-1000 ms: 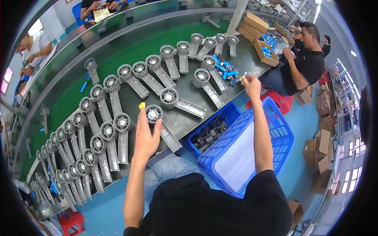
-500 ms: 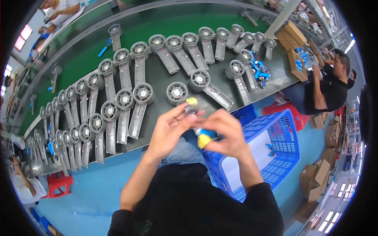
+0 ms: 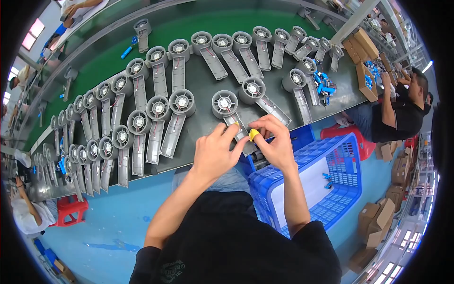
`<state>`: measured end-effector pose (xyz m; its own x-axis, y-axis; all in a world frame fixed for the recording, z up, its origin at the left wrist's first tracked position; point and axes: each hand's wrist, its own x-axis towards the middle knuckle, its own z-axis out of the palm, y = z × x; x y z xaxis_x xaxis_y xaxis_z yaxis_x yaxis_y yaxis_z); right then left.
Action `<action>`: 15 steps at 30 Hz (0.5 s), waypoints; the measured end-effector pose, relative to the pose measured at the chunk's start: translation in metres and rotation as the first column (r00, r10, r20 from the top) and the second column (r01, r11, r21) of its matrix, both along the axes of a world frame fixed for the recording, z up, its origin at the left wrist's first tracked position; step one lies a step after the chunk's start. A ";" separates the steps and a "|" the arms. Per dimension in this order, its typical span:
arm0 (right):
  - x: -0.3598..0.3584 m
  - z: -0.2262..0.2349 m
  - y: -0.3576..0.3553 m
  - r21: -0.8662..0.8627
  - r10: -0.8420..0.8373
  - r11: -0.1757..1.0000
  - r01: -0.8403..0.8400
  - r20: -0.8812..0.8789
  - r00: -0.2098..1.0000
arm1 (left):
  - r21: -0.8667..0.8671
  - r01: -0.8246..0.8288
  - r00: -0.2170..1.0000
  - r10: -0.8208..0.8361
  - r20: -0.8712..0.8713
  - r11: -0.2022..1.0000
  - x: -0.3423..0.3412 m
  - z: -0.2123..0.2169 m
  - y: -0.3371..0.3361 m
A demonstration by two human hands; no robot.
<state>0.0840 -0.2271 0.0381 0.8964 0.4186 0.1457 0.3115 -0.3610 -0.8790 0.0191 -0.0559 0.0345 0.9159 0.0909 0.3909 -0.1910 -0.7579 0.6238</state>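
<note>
Before me at the table's near edge lies a grey fan housing [image 3: 224, 103], round at the top with a long open handle. My left hand [image 3: 213, 150] is closed, thumb and fingertips at that handle; a speck of yellow shows by the index fingertip, the rest is hidden. Thumb and fingers of my right hand [image 3: 275, 142] pinch a small yellow-wrapped part [image 3: 254, 135] just right of the handle. Its other end is covered by the fingers. A second fan housing [image 3: 253, 90] lies right beside the first, its handle slanting right.
Rows of similar fan housings [image 3: 182, 102] spread across the dark table. Blue cells [image 3: 324, 87] lie heaped at the right. A blue plastic crate [image 3: 350, 182] stands below the edge on my right. A co-worker [image 3: 402, 106] sits farther right, near cardboard boxes [image 3: 366, 85].
Both hands have moved forward from in front of the table onto the near fan housing's handle. The blue part that showed in my right hand is now hidden; yellow still shows.
</note>
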 end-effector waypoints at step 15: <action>0.013 -0.018 0.031 0.011 0.095 0.995 -0.102 0.274 0.957 | -0.312 -0.097 0.995 0.095 -0.019 0.945 0.006 -0.001 0.010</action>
<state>0.0974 -0.1964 0.0197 0.7756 0.4963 0.3901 0.5735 -0.2957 -0.7640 0.0247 -0.0456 0.0333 0.8984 0.2954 0.3251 -0.1239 -0.5397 0.8327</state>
